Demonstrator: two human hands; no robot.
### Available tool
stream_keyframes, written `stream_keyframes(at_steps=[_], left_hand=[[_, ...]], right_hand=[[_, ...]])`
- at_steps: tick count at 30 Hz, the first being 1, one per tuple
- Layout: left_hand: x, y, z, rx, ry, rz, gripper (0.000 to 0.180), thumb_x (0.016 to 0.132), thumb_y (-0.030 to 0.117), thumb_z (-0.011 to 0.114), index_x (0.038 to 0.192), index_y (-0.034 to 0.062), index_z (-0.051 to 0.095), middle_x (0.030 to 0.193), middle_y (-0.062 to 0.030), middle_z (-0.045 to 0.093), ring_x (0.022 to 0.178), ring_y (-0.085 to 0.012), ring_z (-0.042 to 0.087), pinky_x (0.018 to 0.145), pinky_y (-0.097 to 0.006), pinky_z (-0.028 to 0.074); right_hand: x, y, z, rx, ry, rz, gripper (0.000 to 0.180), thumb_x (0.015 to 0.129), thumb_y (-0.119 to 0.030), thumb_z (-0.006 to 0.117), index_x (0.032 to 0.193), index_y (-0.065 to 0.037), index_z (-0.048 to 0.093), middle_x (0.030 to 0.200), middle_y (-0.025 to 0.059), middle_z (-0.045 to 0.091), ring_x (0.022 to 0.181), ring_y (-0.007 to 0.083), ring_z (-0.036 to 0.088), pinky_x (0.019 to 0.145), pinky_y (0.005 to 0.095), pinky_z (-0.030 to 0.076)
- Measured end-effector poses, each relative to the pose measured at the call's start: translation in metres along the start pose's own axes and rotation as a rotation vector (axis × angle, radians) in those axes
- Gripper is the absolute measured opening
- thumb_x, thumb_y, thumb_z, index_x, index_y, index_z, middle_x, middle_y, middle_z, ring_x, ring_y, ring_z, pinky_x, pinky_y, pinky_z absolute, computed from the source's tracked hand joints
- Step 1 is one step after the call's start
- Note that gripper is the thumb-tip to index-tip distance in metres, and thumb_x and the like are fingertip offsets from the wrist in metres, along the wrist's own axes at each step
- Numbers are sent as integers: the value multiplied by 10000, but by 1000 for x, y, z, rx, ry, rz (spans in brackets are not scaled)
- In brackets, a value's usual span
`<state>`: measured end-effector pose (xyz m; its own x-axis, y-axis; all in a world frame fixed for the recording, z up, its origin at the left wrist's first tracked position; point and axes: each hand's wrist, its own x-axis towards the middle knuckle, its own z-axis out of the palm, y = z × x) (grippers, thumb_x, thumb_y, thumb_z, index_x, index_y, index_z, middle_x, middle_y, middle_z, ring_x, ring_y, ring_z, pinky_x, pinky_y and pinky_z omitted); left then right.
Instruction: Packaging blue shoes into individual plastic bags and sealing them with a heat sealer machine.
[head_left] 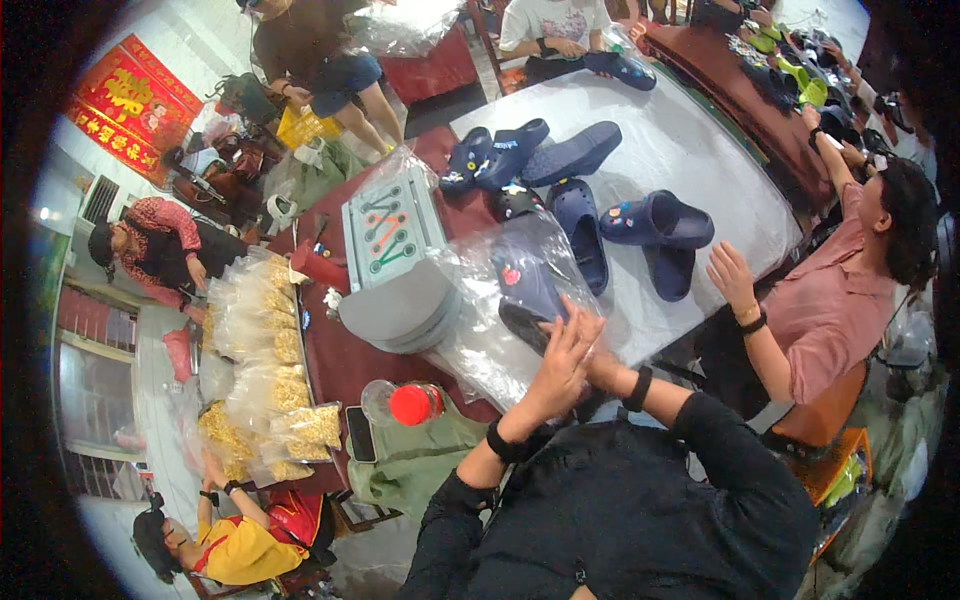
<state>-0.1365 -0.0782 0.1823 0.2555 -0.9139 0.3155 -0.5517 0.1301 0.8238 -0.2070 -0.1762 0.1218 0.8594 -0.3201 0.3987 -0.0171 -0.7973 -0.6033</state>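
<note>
Left grip (562,352) & right grip (590,368) grasping clear plastic bag (500,300) w/ navy clog (527,287), frame centre; red sign (125,105) upper left.

Clear plastic bag (500,290) around dark blue clogs at centre, clear bags of yellowish snacks (265,380) at nine o'clock, red-and-gold wall poster (130,105) at ten o'clock, possibly a dark phone (360,434) at seven o'clock.

The clogs (655,222) were navy blue (a few carried small coloured charms), the bag (500,300) was clear, the bench (690,150) lay white beside dark red, and the bottle cap (412,404) was red.
</note>
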Motion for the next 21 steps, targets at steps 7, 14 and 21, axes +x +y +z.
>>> stream_keyframes(at_steps=[7,14,21], left_hand=[[-5,41,2,501,-118,-253,483,918,289,382,1385,193,304,1410,-221,248,1238,-498,259,916,-692,211],[-5,20,-24,-24,-10,-416,461,971,291,233,1375,76,284,1338,-292,327,1251,-459,277,1055,-407,222],[-8,33,-24,229,-50,-475,461,975,260,256,1337,-17,321,1360,-216,354,1316,-343,239,1084,-392,158]], right_hand=[[-23,27,42,-172,-239,-9,556,830,-230,542,1329,-74,356,1364,168,339,1280,327,288,1042,426,235],[-18,0,7,607,-499,284,721,803,-283,606,1361,-6,241,1368,221,328,1271,331,320,1049,361,250],[-20,1,9,547,-596,595,823,738,-351,670,1350,0,246,1245,254,463,1140,336,481,935,373,388]])
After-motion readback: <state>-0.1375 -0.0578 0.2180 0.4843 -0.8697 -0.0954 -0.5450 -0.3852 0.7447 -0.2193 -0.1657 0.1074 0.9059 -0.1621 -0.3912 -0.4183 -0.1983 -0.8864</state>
